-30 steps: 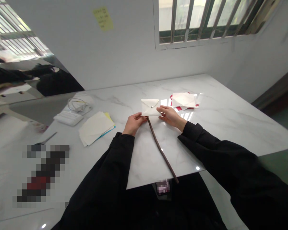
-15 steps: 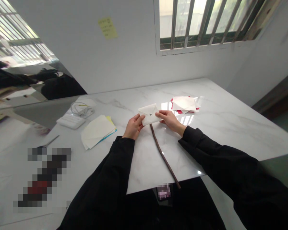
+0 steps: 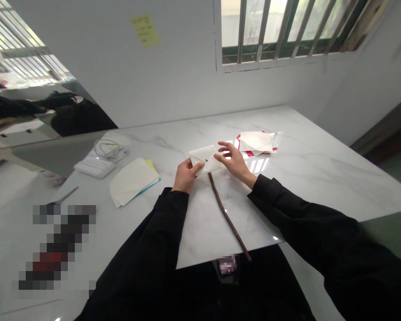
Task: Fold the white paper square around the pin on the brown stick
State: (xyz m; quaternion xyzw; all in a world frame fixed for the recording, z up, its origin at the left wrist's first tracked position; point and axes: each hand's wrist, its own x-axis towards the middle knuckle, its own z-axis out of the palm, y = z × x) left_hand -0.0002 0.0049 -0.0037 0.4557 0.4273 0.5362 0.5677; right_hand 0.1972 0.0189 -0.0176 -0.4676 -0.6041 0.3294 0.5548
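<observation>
Envelope (image 3: 207, 162) in left hand (image 3: 185, 174); yellow note (image 3: 145, 30) bears illegible writing

Yellow note (image 3: 145, 30) on pale wall (image 3: 180, 76)

Your L sleeve (image 3: 137, 240) and R sleeve (image 3: 300, 214): both blk, long, reaching the wrist; loose cut, plain matte fabric w/ soft creases. R cuff (image 3: 266, 182): blk, wide, w/ fold line visible nr the edge. L cuff (image 3: 174, 195): same col., bunched approx. at the wrist. Your L hand (image 3: 186, 174) and R hand (image 3: 235, 161): both bare. Lower clothing (image 3: 270, 278): blk, matches sleeves; seams too dk to tell. Pixelated pink/dk patch (image 3: 227, 266) at your lap; can't confirm if worn.
</observation>
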